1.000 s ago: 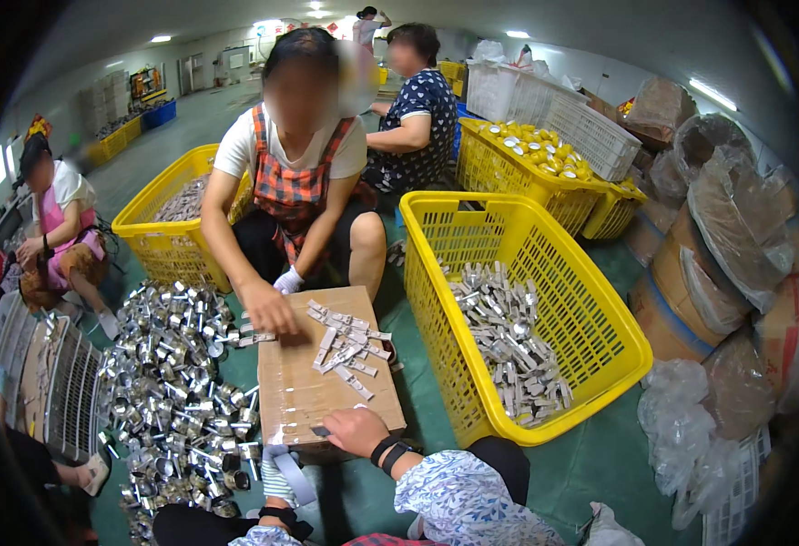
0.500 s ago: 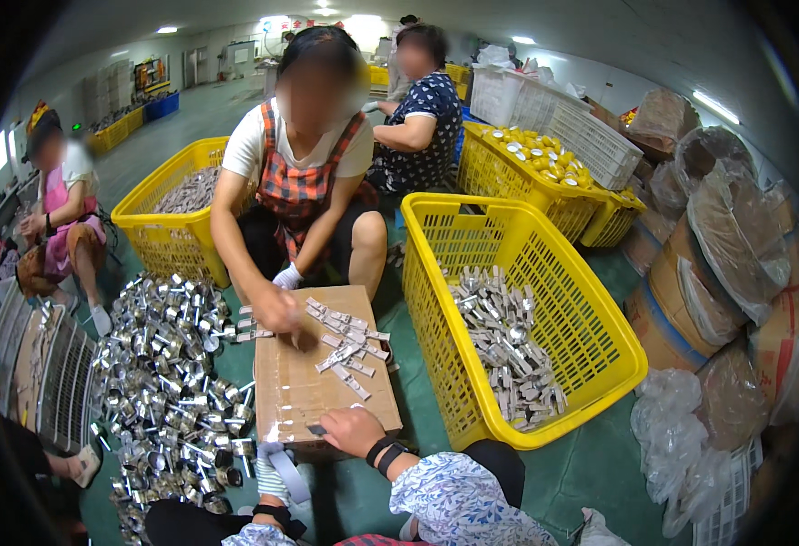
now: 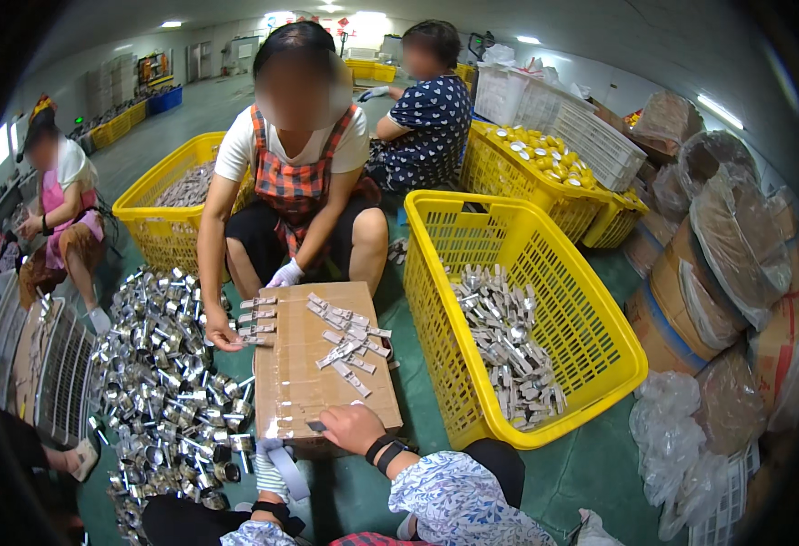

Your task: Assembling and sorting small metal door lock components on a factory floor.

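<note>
A cardboard box stands before me, with flat light-grey slotted strips in a loose heap on its far right. More strips lie in a row over its left edge. My right hand rests at the near edge, fingers closed on a small dark-grey flat piece. Against the box's near left corner is my left hand, in a striped glove beside a pale grey curved band; its fingers are hard to make out. Across from me, a co-worker's bare hand touches the nearest strip of the row.
Left of the box lies a pile of shiny metal cup-shaped parts. A yellow crate holding strips stands at right; another yellow crate is at the back left. Plastic-wrapped cartons line the right side. Other people sit farther back.
The co-worker's bare hand has moved from above the box to its left edge, at the row of strips. The co-worker leans back slightly. My hands keep their places.
</note>
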`<state>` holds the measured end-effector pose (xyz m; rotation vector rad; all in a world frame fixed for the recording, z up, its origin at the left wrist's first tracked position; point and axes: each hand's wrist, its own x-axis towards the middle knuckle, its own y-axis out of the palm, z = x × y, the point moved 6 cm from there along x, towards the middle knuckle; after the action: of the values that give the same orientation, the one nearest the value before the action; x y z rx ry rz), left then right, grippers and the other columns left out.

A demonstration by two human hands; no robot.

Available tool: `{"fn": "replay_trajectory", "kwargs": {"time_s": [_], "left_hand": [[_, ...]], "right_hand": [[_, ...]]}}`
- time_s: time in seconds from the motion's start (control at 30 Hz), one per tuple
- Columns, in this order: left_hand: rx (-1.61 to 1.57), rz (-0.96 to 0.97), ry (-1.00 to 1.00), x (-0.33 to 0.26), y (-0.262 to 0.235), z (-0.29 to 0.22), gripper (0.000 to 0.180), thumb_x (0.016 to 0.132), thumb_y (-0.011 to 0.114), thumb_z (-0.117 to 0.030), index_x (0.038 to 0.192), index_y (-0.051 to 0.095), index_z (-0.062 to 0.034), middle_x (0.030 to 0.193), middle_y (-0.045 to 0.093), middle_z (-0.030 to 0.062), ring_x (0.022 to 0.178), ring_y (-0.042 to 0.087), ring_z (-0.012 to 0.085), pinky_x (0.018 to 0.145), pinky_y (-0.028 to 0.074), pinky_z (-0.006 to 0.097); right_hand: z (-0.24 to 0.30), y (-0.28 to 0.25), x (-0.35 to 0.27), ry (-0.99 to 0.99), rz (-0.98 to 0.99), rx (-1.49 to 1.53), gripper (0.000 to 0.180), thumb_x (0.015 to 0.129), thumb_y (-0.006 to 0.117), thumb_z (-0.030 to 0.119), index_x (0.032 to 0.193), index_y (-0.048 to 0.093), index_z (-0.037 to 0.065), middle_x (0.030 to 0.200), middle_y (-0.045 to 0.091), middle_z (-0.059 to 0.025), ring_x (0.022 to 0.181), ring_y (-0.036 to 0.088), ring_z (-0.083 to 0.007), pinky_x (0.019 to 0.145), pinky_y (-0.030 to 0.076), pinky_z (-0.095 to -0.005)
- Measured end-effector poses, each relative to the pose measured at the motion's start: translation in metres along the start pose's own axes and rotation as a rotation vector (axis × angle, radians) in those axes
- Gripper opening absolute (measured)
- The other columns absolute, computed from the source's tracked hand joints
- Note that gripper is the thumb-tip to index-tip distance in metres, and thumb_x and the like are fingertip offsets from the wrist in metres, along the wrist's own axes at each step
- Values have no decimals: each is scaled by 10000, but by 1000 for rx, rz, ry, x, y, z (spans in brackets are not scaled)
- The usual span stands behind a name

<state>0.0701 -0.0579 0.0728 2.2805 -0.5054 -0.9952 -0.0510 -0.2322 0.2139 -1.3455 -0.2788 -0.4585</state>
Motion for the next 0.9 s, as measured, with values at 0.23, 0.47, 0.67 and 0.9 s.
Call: {"fn": "replay_trajectory", "kwargs": {"time_s": [0.23, 0.47, 0.67, 0.9], "left_hand": [[20, 15, -1, 10, -10, 5, 169, 875, 707, -278, 887, 623, -132, 788, 618, 12, 662, 621, 156, 616, 520, 265], [53, 4, 7, 10, -14, 3, 208, 912, 684, -332, 886, 623, -134, 800, 620, 25, 673, 622, 164, 620, 515, 281], [74, 23, 25, 4, -6, 1, 224, 951, 644, -356, 896, 613, -141, 821, 618, 28, 689, 631, 163, 620, 522, 290], [17, 23, -4, 9, -12, 2, 195, 922, 684, -324, 875, 614, -148, 819, 618, 22, 680, 634, 162, 620, 533, 290]], "right_hand": [[0, -1, 1, -5, 0, 11, 334, 759, 837, 260, 928, 581, 129, 830, 634, -50, 795, 683, -259, 696, 525, -400], [0, 1, 3, -4, 14, -6, 335, 761, 835, 255, 934, 579, 125, 838, 638, -50, 795, 690, -257, 693, 538, -401], [-2, 2, 1, 0, 28, -9, 332, 770, 833, 250, 935, 576, 122, 843, 642, -51, 800, 697, -255, 691, 550, -399], [1, 1, 3, -8, 21, -6, 324, 774, 831, 245, 933, 578, 121, 844, 642, -53, 801, 697, -255, 691, 551, -398]]}}
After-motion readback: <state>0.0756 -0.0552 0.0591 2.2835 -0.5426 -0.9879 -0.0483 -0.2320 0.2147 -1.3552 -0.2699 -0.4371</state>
